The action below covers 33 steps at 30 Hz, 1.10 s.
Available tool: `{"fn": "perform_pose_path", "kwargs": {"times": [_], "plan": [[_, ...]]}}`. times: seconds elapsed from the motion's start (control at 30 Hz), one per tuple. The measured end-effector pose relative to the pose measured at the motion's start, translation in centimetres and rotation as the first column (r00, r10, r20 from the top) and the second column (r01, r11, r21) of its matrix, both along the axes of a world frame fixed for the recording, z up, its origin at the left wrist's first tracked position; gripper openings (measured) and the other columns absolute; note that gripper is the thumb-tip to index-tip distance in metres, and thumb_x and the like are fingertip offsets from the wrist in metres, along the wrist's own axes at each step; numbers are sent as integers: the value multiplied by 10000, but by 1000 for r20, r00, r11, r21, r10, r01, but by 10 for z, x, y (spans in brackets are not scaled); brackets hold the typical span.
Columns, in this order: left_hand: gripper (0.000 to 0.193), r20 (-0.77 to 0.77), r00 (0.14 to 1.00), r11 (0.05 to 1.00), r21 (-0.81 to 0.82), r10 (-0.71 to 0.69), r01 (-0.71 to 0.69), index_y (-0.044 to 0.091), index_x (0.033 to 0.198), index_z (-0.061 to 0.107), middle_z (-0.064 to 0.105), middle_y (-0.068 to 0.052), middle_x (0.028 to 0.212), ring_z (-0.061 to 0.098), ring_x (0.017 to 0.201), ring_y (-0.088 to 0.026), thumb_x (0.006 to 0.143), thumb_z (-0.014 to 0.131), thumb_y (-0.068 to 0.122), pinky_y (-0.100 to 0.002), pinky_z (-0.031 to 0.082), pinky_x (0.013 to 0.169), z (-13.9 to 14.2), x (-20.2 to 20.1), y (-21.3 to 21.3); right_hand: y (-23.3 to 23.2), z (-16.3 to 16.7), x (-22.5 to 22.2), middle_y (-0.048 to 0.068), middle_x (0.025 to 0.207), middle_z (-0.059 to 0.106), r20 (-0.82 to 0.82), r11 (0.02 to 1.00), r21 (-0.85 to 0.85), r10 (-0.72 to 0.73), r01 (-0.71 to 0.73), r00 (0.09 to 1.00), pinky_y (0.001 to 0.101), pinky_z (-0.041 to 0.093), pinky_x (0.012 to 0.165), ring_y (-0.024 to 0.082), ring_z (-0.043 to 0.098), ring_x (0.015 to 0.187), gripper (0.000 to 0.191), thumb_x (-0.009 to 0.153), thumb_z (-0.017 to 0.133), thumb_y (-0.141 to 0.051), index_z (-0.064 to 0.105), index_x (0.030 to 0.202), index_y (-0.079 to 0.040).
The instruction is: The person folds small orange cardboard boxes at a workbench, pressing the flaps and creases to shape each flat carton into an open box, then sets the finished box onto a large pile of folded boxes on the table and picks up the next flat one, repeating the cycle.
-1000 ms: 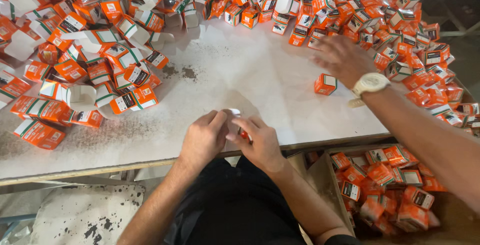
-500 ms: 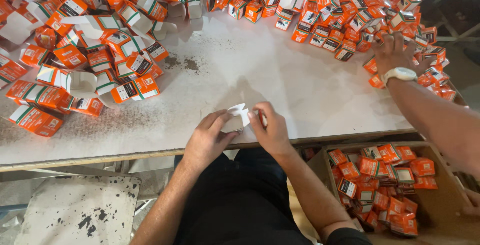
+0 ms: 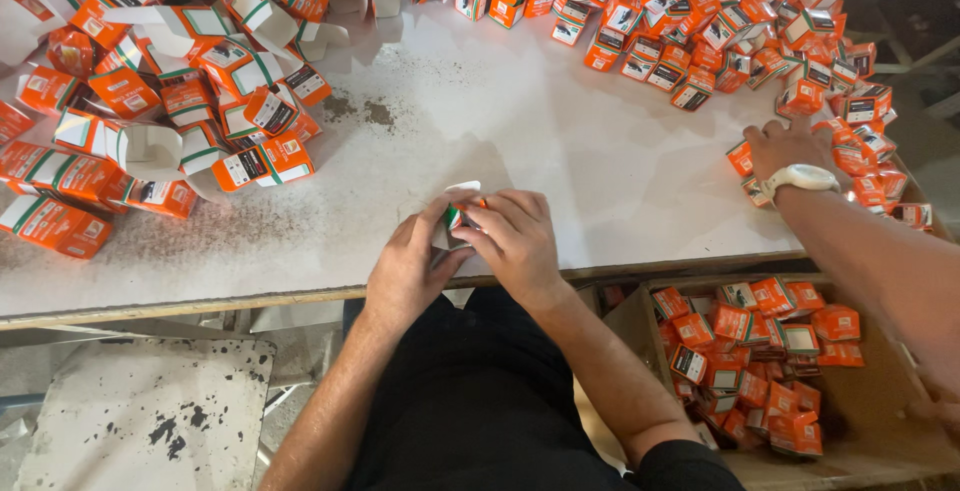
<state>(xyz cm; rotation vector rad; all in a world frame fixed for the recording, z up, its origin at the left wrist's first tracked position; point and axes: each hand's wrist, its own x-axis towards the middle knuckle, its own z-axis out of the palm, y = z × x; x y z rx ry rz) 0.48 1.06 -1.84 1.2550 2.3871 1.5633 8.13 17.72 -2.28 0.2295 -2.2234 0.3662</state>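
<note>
Your left hand (image 3: 408, 263) and right hand (image 3: 517, 241) both pinch one small orange-and-white carton (image 3: 458, 213) just above the near edge of the white table (image 3: 520, 141), piles of orange cartons (image 3: 170, 81) beyond.

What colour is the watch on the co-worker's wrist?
White, both case and strap; the wristwatch shows clearly in the head view.
</note>
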Motion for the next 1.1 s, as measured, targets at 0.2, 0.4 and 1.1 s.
{"fn": "perform_pose_path", "kwargs": {"times": [0.2,0.4,1.1], "plan": [[573,-276,961,995,96,24,3,34,1319,582,650,-159,1276,666,1104,-345,805,830,77,-411,575,893,-2,2,0,-4,0,6,157,1185,638,197,985,-174,41,-6,980,394,526,926,293,578,1125,244,937,769,-125,692,1156,-51],[424,-287,957,996,68,-31,53,37,1176,627,659,-129,1199,670,1044,-326,808,831,90,-424,572,878,-1,-5,2,-3,4,2,76,1107,746,16,993,-114,26,-24,1000,395,523,938,222,625,1121,161,991,748,-110,712,1133,-44],[382,-485,871,995,93,84,-44,15,1137,666,671,-98,1238,642,1161,-315,794,824,70,-415,553,976,7,5,1,4,3,0,109,1253,497,213,805,-590,225,-59,951,354,543,930,244,587,1104,213,988,638,-42,652,1200,-35]]}}
